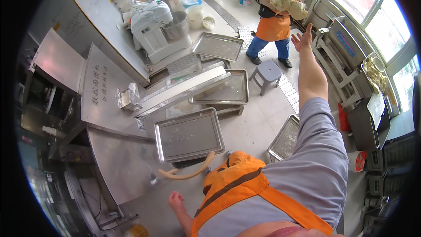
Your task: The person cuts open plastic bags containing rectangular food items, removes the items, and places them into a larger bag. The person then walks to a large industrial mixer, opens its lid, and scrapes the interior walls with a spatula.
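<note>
My right hand point(302, 39) is stretched far out at the upper right, palm up, fingers spread, holding nothing. Beyond it stands a co-worker point(274, 16) in an orange apron, with a large lump of pale dough point(289, 6) on a hand and forearm. My left hand point(177, 200) hangs low at the bottom left, fingers curled in, with nothing visible in it. Nearest to that hand is a curved tan bar point(189, 175), perhaps part of a chair. Above the bar is a metal tray point(189, 135) with flour traces.
A steel machine point(115, 98) with a narrow white conveyor belt point(184, 87) stands at left. More metal trays point(218, 46) lie around the belt. A grey plastic stool point(268, 72) is on the floor. A dough mixer point(154, 29) is behind; more dough point(375, 75) sits by the window.
</note>
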`<state>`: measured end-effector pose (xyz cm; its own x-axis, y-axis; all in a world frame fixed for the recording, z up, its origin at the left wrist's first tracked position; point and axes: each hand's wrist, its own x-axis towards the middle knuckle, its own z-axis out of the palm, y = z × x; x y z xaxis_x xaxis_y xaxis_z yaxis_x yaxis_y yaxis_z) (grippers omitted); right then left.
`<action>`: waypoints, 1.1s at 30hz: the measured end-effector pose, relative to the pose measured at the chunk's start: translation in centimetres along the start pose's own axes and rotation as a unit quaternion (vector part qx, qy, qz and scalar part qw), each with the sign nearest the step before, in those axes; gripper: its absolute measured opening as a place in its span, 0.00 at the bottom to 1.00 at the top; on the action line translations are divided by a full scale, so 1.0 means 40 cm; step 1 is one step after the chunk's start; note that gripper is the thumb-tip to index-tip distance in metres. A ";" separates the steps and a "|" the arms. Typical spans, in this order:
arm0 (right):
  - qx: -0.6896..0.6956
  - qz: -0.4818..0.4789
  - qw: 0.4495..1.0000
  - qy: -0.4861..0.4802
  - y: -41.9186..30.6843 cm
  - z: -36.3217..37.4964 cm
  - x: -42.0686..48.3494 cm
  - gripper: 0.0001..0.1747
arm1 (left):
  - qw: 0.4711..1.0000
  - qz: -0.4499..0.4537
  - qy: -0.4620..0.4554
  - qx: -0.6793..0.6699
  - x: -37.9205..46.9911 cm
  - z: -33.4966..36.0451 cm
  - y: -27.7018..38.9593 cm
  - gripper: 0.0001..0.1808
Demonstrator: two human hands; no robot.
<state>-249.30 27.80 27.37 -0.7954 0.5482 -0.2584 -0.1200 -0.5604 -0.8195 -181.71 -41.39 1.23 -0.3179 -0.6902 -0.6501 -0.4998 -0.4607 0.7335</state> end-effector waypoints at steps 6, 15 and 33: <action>0.165 -0.093 0.948 -0.258 0.000 -0.001 -0.061 0.56 | 1.000 0.002 0.008 0.003 -0.023 -0.031 -0.034 0.13; 0.266 -0.129 0.933 -0.203 0.104 -0.174 -0.160 0.35 | 0.999 -0.013 -0.009 -0.039 -0.005 -0.118 -0.130 0.14; 0.268 0.144 0.813 -0.496 0.502 -0.198 -1.296 0.36 | 0.976 0.199 -0.073 -0.046 -0.088 -0.655 -0.018 0.18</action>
<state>-205.76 -6.98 20.25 -0.8919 -0.2766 0.3577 0.1267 -0.9123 -0.3893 -159.14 -53.25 8.19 -0.5872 -0.7407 -0.3265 -0.2410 -0.2251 0.9441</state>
